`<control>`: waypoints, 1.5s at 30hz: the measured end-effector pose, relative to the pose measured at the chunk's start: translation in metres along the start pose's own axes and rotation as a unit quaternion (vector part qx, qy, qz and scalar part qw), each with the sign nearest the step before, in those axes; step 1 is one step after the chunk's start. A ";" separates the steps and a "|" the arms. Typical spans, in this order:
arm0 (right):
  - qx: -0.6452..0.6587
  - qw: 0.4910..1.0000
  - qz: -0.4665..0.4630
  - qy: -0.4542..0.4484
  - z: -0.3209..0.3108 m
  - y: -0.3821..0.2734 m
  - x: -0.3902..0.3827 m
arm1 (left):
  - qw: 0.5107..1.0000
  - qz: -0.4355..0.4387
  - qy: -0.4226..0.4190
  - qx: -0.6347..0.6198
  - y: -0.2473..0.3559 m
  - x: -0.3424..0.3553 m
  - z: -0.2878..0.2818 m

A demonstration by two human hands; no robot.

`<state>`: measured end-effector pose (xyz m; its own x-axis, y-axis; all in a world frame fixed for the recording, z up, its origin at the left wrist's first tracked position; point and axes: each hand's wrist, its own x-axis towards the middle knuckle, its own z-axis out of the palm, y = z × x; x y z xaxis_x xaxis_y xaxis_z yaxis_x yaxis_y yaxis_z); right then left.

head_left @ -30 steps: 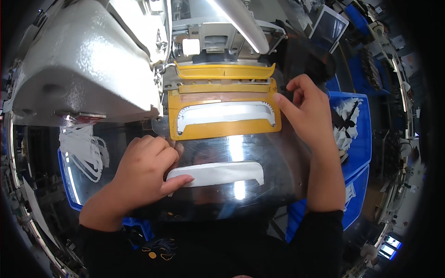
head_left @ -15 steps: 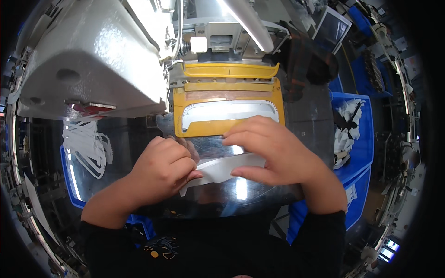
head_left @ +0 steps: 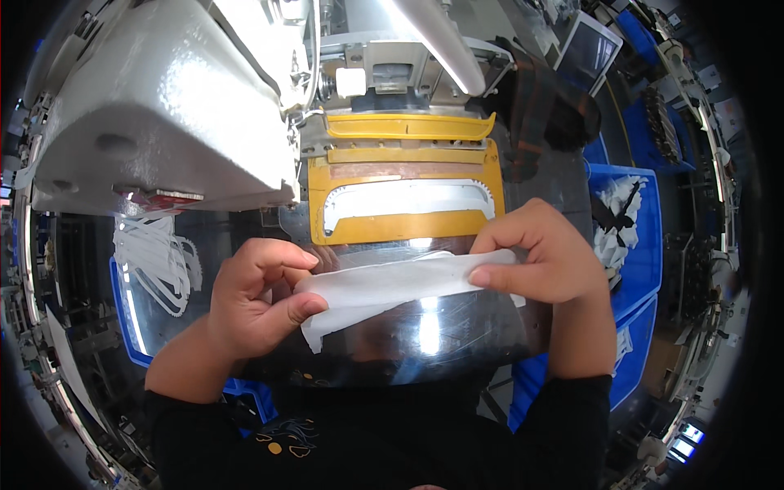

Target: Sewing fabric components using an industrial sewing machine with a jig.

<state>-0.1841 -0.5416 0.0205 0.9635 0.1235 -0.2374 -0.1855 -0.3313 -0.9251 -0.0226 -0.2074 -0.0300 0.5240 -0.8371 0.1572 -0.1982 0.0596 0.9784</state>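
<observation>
A long strip of folded white fabric stretches between my hands above the dark shiny table, one corner drooping at its left end. My left hand has thumb and bent fingers closed at the strip's left end. At the right end, my right hand pinches the fabric between thumb and fingers. Just beyond the strip lies a yellow template frame, with a white curved piece showing in its cut-out. A raised yellow bar stands behind the frame.
A large white sewing machine head looms at the left. Looped white strips hang over a blue bin there. On the right, another blue bin holds white and black scraps. A slanted white tube overhangs the back.
My right hand has moved right and closed on the fabric's right end. The strip has been raised and drawn out lengthwise. My left hand has shifted slightly left, its fingers loosening.
</observation>
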 end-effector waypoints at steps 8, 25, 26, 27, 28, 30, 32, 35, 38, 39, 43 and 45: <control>0.053 0.971 0.055 0.229 -0.002 0.038 0.012 | 0.970 0.076 0.021 0.230 -0.011 0.027 0.004; -0.071 0.949 0.152 0.267 0.000 0.043 0.024 | 0.915 0.044 0.037 0.399 -0.023 0.032 0.004; -0.072 0.949 0.153 0.265 -0.001 0.044 0.024 | 0.916 0.043 0.038 0.398 -0.022 0.032 0.004; -0.073 0.950 0.154 0.263 -0.001 0.045 0.023 | 0.907 0.057 0.028 0.417 -0.020 0.032 0.003; -0.068 0.949 0.152 0.268 0.000 0.048 0.023 | 0.896 0.070 0.018 0.437 -0.019 0.032 0.001; -0.063 0.949 0.151 0.271 0.000 0.049 0.023 | 0.890 0.078 0.006 0.450 -0.017 0.031 -0.001; -0.075 0.947 0.157 0.269 -0.001 0.048 0.023 | 0.882 0.087 -0.005 0.463 -0.016 0.031 -0.002; -0.066 0.946 0.169 0.270 -0.002 0.045 0.022 | 0.875 0.104 -0.018 0.472 -0.017 0.032 -0.002; -0.119 0.940 0.170 0.269 -0.005 0.039 0.019 | 0.873 0.117 -0.044 0.471 -0.017 0.034 -0.002; -0.122 0.938 0.175 0.273 -0.005 0.039 0.020 | 0.861 0.114 -0.055 0.493 -0.016 0.034 -0.003; -0.138 0.926 0.199 0.290 -0.005 0.036 0.021 | 0.841 0.106 -0.082 0.525 -0.015 0.034 -0.005; -0.151 0.932 0.188 0.271 -0.006 0.041 0.026 | 0.847 0.106 -0.082 0.514 -0.018 0.031 -0.006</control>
<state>-0.1660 -0.5573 -0.0215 0.8124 -0.5177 -0.2683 -0.5462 -0.5145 -0.6610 0.0023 -0.2311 -0.0415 0.2804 -0.9363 0.2115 -0.9343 -0.2157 0.2838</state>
